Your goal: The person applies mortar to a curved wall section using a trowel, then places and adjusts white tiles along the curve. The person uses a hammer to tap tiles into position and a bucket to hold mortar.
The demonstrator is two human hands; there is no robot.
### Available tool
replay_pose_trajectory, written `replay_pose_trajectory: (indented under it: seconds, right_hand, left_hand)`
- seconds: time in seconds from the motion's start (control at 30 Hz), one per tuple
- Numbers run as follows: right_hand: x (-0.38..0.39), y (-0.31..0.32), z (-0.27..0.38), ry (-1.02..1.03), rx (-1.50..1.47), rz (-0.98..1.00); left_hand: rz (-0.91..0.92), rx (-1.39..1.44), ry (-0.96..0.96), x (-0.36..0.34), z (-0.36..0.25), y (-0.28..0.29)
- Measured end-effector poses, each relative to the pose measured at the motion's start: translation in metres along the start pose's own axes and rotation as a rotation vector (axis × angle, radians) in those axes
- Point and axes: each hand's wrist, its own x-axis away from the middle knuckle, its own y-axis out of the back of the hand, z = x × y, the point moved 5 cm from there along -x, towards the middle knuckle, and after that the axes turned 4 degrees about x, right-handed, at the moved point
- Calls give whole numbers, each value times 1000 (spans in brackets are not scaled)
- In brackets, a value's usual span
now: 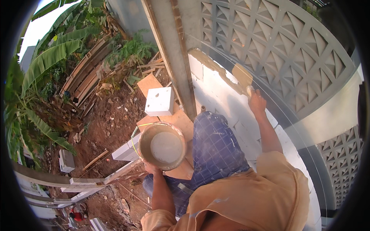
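At the right of centre in the frame, the right hand [257, 103] has its grip closed around the handle of a trowel [243, 76], whose flat blade lies by the mortar [216, 66] spread along the top of the white block wall [241, 129]. At the centre, a round bucket [144, 144] of grey mix [166, 148] stands over wooden boards [182, 120]; the left hand [152, 168] touches its lower-left edge, fingers partly hidden, so how tight that grip is cannot be told. A white block [158, 101] sits just above the bucket.
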Motion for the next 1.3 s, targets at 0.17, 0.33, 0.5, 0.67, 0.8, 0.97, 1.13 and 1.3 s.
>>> replay_pose_trajectory:
  seconds: [0.17, 0.33, 0.5, 0.67, 0.8, 0.97, 1.13, 1.3]
  right_hand:
    - [-48, -13, 41, -14, -4, -89]
    - [-70, -26, 71, 53, 33, -41]
    - [-62, -31, 94, 169, 75, 10]
    - [-51, -36, 104, 201, 99, -21]
    - [-36, -26, 128, 280, 109, -4]
    - [44, -15, 209, 875, -207, 143]
    - [114, -42, 273, 1295, 28, 429]
    - [170, -133, 295, 1347, 226, 423]
  left_hand:
    - [-51, -286, -169, -29, 19, -1]
    - [-42, 205, 16, -26, 33, -6]
    - [-98, 94, 7, -20, 25, 1]
    - [-150, 186, 16, -12, 20, -7]
    - [-110, 289, -7, -9, 14, -6]
    - [-51, 294, -108, -6, 7, -2]
    - [108, 162, -239, 41, -50, -27]
    - [66, 135, -287, 57, -61, -33]
